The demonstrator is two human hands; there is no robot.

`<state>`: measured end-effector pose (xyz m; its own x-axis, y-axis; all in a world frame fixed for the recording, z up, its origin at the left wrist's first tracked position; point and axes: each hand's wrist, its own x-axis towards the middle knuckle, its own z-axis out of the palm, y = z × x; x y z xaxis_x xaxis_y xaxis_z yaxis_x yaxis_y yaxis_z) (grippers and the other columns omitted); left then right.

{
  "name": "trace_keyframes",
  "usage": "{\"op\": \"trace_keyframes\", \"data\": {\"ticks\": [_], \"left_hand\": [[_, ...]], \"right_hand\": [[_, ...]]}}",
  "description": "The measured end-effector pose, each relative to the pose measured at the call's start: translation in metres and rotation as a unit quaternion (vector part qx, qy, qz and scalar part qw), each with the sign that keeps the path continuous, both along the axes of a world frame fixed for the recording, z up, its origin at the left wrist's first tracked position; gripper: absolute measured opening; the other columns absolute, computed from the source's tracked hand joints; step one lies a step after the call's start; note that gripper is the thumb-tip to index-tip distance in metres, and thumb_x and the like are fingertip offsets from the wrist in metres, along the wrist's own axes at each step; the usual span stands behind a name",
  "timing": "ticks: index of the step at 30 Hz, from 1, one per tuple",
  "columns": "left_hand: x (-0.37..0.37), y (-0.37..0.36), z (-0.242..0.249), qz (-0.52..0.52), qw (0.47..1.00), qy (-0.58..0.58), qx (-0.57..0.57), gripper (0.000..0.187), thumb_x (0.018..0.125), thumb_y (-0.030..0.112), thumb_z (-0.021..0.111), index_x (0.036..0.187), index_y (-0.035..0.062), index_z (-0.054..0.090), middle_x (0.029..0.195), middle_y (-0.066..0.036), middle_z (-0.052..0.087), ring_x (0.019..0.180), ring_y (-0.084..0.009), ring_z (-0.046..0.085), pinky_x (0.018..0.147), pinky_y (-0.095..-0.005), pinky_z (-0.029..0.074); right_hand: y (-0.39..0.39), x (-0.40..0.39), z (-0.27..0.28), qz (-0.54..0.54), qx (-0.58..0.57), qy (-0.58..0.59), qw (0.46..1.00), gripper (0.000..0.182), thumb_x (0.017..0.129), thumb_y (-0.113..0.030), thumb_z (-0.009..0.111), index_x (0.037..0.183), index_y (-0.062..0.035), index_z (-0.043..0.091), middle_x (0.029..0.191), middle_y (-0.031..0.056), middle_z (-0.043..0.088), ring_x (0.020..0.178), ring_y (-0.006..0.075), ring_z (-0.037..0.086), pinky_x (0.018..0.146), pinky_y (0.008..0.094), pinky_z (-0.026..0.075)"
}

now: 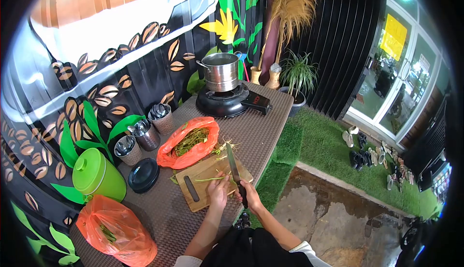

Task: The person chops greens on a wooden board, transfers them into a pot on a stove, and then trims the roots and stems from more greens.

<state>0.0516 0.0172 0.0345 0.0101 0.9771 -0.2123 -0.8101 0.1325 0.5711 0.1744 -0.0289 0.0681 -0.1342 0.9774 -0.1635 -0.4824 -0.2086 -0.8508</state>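
Observation:
My right hand [250,197] is wrapped round the black handle of a kitchen knife [232,163], its long blade pointing away from me over the right side of a wooden cutting board [199,205]. My left hand [219,192] rests on the board just left of the knife, fingers closed on a thin green vegetable stem [209,179]. Pale root ends [227,148] lie at the board's far edge. Just beyond the board, an open orange plastic bag [166,155] holds a heap of green stems [192,141].
A steel pot [221,72] stands on a black portable gas stove [217,105] at the table's far end. Along the wall side are cutlery cups [147,135], black plates [143,175] and a green lidded container [99,175]. Another orange bag [121,230] sits near left.

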Motion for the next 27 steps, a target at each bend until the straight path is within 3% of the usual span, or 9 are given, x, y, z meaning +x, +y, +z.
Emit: {"op": "trace_keyframes", "data": {"ticks": [5,7,13,18,19,21,24,25,27], "left_hand": [[-0.001,-0.004,0.0,-0.013,1.0,0.007,0.012,0.04,0.083,-0.008,0.06,0.12,-0.0051,0.045,0.103,-0.009,0.055,0.097,-0.0182,0.058,0.087,-0.0275,0.049],[-0.003,-0.002,-0.004,-0.019,0.999,0.017,0.031,0.037,0.083,-0.005,0.061,0.117,0.0003,0.049,0.105,-0.009,0.059,0.098,-0.0177,0.058,0.085,-0.0292,0.047],[-0.007,-0.003,-0.008,-0.001,0.999,0.029,0.035,0.035,0.082,-0.006,0.063,0.114,0.0007,0.05,0.103,-0.008,0.058,0.096,-0.0181,0.059,0.084,-0.0291,0.048],[-0.01,-0.005,-0.016,0.046,0.998,0.039,0.006,0.036,0.08,-0.006,0.065,0.113,0.0003,0.05,0.1,-0.008,0.057,0.095,-0.0189,0.059,0.084,-0.0299,0.049],[-0.01,-0.005,-0.018,0.063,0.997,0.047,0.0,0.036,0.08,-0.006,0.065,0.112,0.0002,0.051,0.099,-0.008,0.057,0.095,-0.0192,0.059,0.085,-0.0301,0.049],[-0.011,-0.006,-0.02,0.077,0.995,0.056,-0.017,0.036,0.079,-0.005,0.066,0.112,0.0001,0.051,0.1,-0.008,0.057,0.095,-0.0192,0.059,0.085,-0.0301,0.049],[-0.014,-0.004,-0.02,0.094,0.991,0.092,-0.034,0.036,0.079,-0.005,0.067,0.111,0.0001,0.053,0.101,-0.008,0.056,0.096,-0.0191,0.059,0.086,-0.0303,0.049],[-0.015,-0.003,-0.021,0.1,0.987,0.117,-0.035,0.035,0.079,-0.005,0.067,0.11,0.0,0.053,0.101,-0.007,0.056,0.096,-0.0191,0.059,0.086,-0.0305,0.049],[-0.017,-0.002,-0.022,0.101,0.987,0.116,-0.035,0.035,0.079,-0.005,0.067,0.11,-0.0002,0.053,0.102,-0.007,0.056,0.096,-0.0192,0.058,0.087,-0.0306,0.049]], "right_hand": [[-0.004,0.002,0.003,0.01,-0.002,0.01,1.0,0.034,0.097,-0.024,0.034,0.126,-0.0078,0.042,0.059,0.0019,0.042,0.05,0.0104,0.04,0.046,0.0226,0.035],[-0.004,0.001,0.004,0.019,0.006,0.0,1.0,0.035,0.097,-0.024,0.034,0.127,-0.0078,0.041,0.06,0.0016,0.042,0.051,0.0101,0.04,0.046,0.0224,0.035],[0.0,-0.004,-0.009,-0.001,0.02,-0.029,0.999,0.038,0.096,-0.023,0.043,0.131,-0.0083,0.043,0.061,-0.0005,0.042,0.052,0.0081,0.04,0.048,0.0211,0.034],[0.012,-0.011,-0.025,-0.058,0.084,-0.3,0.948,0.034,0.094,-0.025,0.05,0.12,-0.0042,0.056,0.064,-0.0003,0.049,0.054,0.0081,0.044,0.049,0.0221,0.035],[0.014,-0.014,-0.027,-0.056,0.084,-0.3,0.949,0.034,0.094,-0.025,0.05,0.12,-0.0042,0.056,0.064,-0.0003,0.049,0.054,0.0081,0.044,0.049,0.0221,0.035],[0.018,-0.018,-0.029,-0.11,0.148,-0.442,0.878,0.033,0.094,-0.025,0.051,0.118,-0.0024,0.057,0.064,-0.0003,0.049,0.053,0.0083,0.044,0.049,0.023,0.035],[0.039,-0.017,-0.051,-0.151,0.212,-0.465,0.846,0.035,0.094,-0.024,0.051,0.12,-0.0024,0.056,0.065,0.0003,0.051,0.052,0.0089,0.044,0.048,0.0235,0.034],[0.04,-0.016,-0.052,-0.15,0.212,-0.465,0.847,0.035,0.094,-0.024,0.051,0.12,-0.0024,0.056,0.065,0.0003,0.051,0.052,0.0089,0.044,0.048,0.0235,0.034],[0.048,-0.014,-0.045,-0.041,0.08,-0.312,0.946,0.034,0.095,-0.025,0.048,0.12,-0.0034,0.055,0.064,0.0004,0.05,0.05,0.0097,0.043,0.046,0.0232,0.033]]}}
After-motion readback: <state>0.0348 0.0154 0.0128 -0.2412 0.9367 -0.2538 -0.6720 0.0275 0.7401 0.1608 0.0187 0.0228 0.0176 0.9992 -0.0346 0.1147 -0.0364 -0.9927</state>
